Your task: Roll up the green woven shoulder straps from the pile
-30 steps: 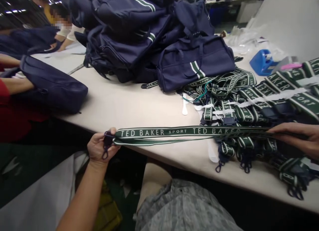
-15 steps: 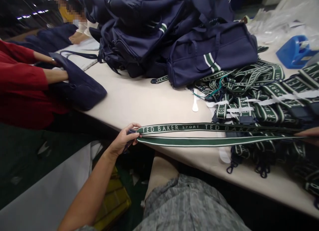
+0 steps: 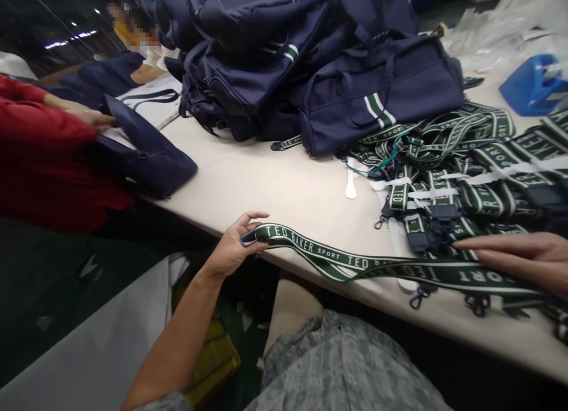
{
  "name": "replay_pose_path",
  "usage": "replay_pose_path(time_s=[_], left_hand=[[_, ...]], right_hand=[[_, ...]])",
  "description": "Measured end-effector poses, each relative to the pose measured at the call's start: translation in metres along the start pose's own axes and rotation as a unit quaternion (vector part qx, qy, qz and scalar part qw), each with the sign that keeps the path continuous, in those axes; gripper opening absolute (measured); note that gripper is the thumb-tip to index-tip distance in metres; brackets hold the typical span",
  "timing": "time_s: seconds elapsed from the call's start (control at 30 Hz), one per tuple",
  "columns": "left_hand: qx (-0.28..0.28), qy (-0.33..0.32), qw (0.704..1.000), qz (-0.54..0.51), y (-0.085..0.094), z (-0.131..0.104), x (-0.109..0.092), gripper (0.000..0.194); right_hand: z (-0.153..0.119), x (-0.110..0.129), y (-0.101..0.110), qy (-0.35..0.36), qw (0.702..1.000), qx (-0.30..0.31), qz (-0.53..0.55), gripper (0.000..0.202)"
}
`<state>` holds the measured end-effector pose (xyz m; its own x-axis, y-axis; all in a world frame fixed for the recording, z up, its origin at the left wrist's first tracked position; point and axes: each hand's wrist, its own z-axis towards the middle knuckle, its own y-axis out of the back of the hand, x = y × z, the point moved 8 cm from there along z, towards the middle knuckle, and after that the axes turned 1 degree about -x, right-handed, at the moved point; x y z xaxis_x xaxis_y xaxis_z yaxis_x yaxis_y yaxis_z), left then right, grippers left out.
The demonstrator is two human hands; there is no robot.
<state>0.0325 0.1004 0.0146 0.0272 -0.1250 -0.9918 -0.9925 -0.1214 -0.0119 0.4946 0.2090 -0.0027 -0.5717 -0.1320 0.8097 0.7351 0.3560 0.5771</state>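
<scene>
A dark green webbing strap (image 3: 331, 254) with white "TED BAKER SPORT" lettering runs along the near table edge. My left hand (image 3: 235, 245) is closed on its left end, which is doubled over around a dark piece of fitting. The strap sags and twists in the middle. At the right, my right hand (image 3: 523, 254) lies over the strap with its fingers stretched out, pointing left; its thumb is hidden. Beneath and beyond that hand lie bundled straps (image 3: 483, 204) of the same kind, with white ties and dark clips.
Navy bags (image 3: 261, 62) are piled at the back, and one duffel bag (image 3: 341, 109) lies in front. A blue tape dispenser (image 3: 532, 86) stands right. A co-worker in a red sleeve (image 3: 44, 133) handles a navy bag (image 3: 151, 151) at left. A white tag (image 3: 350, 183) lies mid-table.
The taut strap has gone slack and twisted. My right hand has come left into view, over the bundles. My left hand has shifted slightly right, and the co-worker's hands have moved on the bag.
</scene>
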Motion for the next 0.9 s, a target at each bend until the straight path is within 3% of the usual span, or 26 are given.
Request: replay_pose_path(time_s=[0.07, 0.13, 0.23, 0.33, 0.43, 0.6, 0.67, 0.73, 0.8, 0.9], left_hand=[[0.011, -0.003, 1.000, 0.019, -0.020, 0.001, -0.010, 0.066], [0.026, 0.001, 1.000, 0.015, -0.042, 0.001, -0.019, 0.065], [0.077, 0.038, 0.996, -0.017, -0.076, -0.001, -0.021, 0.059], [0.140, 0.083, 0.986, -0.044, -0.103, -0.008, -0.016, 0.048], [0.178, 0.102, 0.977, -0.056, -0.116, -0.013, -0.011, 0.044], [0.206, 0.145, 0.968, 0.015, -0.119, -0.015, 0.002, 0.047], [0.164, 0.106, 0.976, 0.101, -0.111, -0.011, 0.002, 0.043], [0.115, 0.027, 0.973, 0.200, -0.103, -0.008, -0.005, 0.042], [0.105, -0.078, 0.935, 0.330, -0.104, -0.011, -0.017, 0.038], [0.170, -0.188, 0.804, 0.538, -0.120, -0.020, -0.021, 0.021]], right_hand=[[0.008, 0.041, -0.037, 0.036, 0.998, 0.045, 0.027, 0.042], [0.012, 0.087, -0.069, 0.120, 0.992, 0.034, 0.033, 0.054], [0.005, 0.148, -0.101, 0.304, 0.952, -0.036, 0.002, 0.052], [-0.005, 0.182, -0.125, 0.431, 0.897, -0.051, -0.084, 0.050], [-0.004, 0.194, -0.136, 0.482, 0.862, -0.016, -0.154, 0.048], [0.005, 0.202, -0.142, 0.477, 0.841, 0.067, -0.248, 0.028], [0.008, 0.202, -0.148, 0.447, 0.838, 0.109, -0.293, 0.022], [0.014, 0.202, -0.152, 0.404, 0.845, 0.143, -0.320, 0.016], [0.024, 0.200, -0.155, 0.355, 0.863, 0.181, -0.310, 0.017], [0.041, 0.193, -0.167, 0.279, 0.884, 0.286, -0.241, 0.029]])
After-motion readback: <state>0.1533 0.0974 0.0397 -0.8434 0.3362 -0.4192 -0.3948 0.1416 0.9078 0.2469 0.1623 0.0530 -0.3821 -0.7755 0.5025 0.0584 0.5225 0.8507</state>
